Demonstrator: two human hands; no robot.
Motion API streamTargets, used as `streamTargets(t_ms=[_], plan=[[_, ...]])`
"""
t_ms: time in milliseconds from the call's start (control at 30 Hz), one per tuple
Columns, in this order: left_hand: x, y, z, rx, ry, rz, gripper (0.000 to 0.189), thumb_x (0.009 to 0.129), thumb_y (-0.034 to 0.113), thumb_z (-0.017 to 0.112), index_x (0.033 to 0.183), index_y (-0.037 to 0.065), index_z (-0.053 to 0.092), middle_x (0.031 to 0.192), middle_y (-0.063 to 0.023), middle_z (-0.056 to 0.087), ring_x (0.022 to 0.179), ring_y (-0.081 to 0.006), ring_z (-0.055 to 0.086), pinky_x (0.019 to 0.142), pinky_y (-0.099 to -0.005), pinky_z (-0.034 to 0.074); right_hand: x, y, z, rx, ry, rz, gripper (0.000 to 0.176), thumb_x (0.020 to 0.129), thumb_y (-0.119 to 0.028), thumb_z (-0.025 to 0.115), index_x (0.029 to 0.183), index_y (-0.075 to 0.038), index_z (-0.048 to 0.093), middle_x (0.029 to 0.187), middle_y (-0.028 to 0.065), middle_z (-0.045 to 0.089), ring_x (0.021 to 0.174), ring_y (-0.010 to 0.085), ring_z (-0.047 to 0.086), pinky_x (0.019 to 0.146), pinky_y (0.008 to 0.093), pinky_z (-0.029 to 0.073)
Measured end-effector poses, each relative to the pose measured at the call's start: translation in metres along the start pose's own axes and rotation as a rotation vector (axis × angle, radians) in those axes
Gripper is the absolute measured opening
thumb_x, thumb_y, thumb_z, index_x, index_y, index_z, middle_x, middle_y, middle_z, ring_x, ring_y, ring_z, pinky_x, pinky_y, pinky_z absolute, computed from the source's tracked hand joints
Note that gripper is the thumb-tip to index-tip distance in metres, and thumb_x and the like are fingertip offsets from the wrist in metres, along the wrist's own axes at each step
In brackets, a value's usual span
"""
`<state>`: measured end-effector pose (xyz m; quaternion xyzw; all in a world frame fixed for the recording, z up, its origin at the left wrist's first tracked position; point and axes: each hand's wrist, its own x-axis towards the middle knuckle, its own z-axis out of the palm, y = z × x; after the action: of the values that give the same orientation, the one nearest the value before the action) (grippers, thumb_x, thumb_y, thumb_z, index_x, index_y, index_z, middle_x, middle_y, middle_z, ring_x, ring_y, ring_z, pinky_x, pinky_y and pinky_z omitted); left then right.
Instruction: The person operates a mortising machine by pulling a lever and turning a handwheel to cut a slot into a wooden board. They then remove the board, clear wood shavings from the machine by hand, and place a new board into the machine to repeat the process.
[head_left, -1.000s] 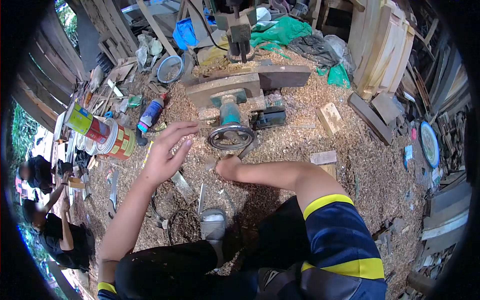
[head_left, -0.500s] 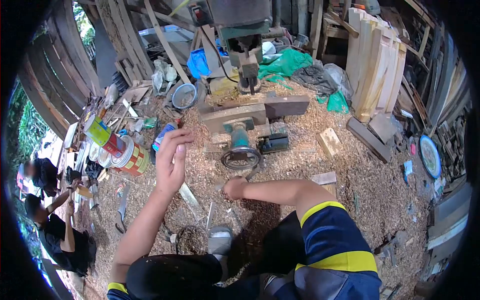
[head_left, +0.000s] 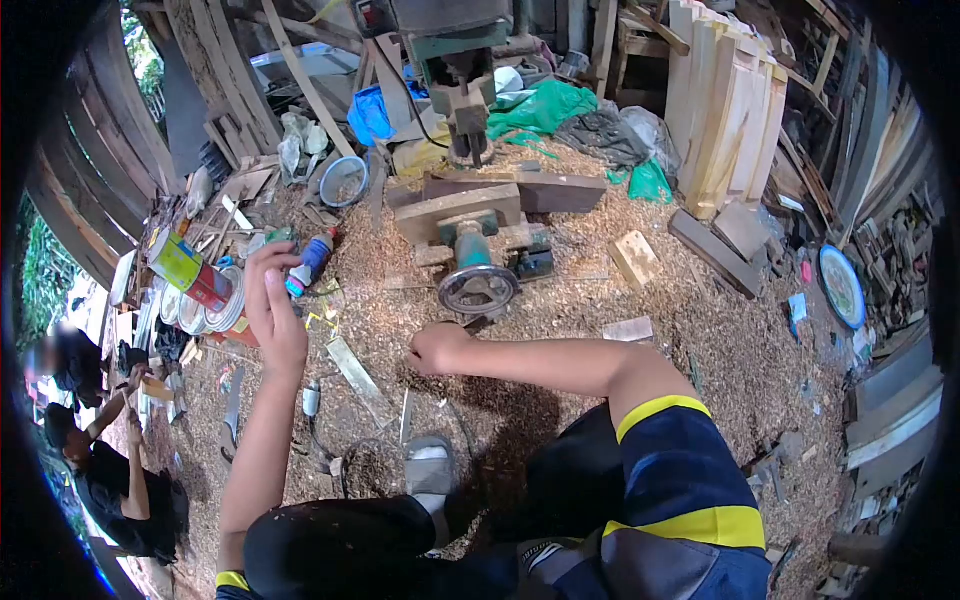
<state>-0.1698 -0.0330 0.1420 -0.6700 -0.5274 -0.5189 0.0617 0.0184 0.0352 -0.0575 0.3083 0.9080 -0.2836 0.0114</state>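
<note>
My left hand (head_left: 277,325) is raised on the left, its fingers stretched up and nothing in it, between the stacked buckets (head_left: 208,303) and a blue bottle with a red cap (head_left: 316,256). Low over the wood shavings, my right hand (head_left: 437,350) is curled closed; whatever its fingers hold is hidden. Just above it is the round metal handwheel (head_left: 478,290) of a drilling machine. A wooden board (head_left: 458,215) stands on edge in the machine's vise, with a darker board (head_left: 565,194) behind it. The drill head (head_left: 466,108) is above the boards.
A wood block (head_left: 635,258) and a dark beam (head_left: 714,252) lie at right. Pale planks (head_left: 728,110) lean behind them. A saw-like blade (head_left: 234,405) and a metal strip (head_left: 357,377) lie at left. Two people, one a person in black (head_left: 115,480), are at far left.
The view has shifted. My left hand has moved left, uncovering more of the bottle. My right hand has moved a little left relative to the handwheel and stays closed.
</note>
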Motion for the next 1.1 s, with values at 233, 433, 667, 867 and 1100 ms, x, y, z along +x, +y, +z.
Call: streamTargets(t_ms=[233,433,667,867,1100], plan=[[-0.001,0.034,0.034,-0.098,-0.075,0.084,0.035,0.111,0.019,0.044,0.103,-0.004,0.069,0.122,-0.0189,0.065,0.111,-0.0297,0.063,0.099,-0.0403,0.049,-0.002,-0.019,-0.002,0.058,-0.027,-0.105,0.043,0.112,-0.034,0.045,0.109,0.001,0.069,0.099,0.026,0.073,0.093,0.044,0.072,0.094,0.0566,0.055],[0.003,0.035,0.036,-0.139,-0.088,0.178,0.039,0.111,0.023,0.043,0.105,-0.004,0.07,0.122,-0.0192,0.065,0.114,-0.0311,0.063,0.099,-0.0401,0.05,-0.019,-0.027,-0.024,-0.149,-0.015,-0.178,0.04,0.107,-0.038,0.055,0.095,-0.007,0.078,0.103,0.02,0.077,0.095,0.0385,0.075,0.085,0.0502,0.06],[0.002,-0.006,0.016,-0.088,-0.035,0.169,0.042,0.111,0.026,0.04,0.103,-0.004,0.069,0.121,-0.0198,0.066,0.116,-0.0328,0.063,0.103,-0.0428,0.047,-0.101,0.017,-0.059,-0.12,0.559,-0.452,0.019,0.102,-0.028,0.064,0.096,-0.011,0.069,0.078,0.0104,0.068,0.077,0.0304,0.07,0.073,0.0469,0.055],[0.001,-0.014,0.037,-0.142,-0.106,0.131,0.038,0.111,0.022,0.043,0.101,-0.004,0.069,0.12,-0.0189,0.065,0.114,-0.0321,0.063,0.103,-0.0423,0.046,-0.126,0.037,-0.062,-0.274,0.639,-0.55,0.016,0.091,-0.016,0.071,0.106,-0.01,0.069,0.096,0.004,0.068,0.096,0.0222,0.063,0.09,0.0379,0.045],[-0.012,-0.015,0.052,-0.159,-0.19,0.19,0.03,0.109,0.02,0.051,0.101,-0.002,0.07,0.121,-0.018,0.065,0.113,-0.0319,0.062,0.101,-0.0411,0.047,-0.174,0.108,-0.047,-0.258,0.848,-0.424,0.041,0.083,-0.003,0.07,0.123,-0.008,0.067,0.114,0.0094,0.065,0.107,0.0286,0.063,0.096,0.0427,0.046]])
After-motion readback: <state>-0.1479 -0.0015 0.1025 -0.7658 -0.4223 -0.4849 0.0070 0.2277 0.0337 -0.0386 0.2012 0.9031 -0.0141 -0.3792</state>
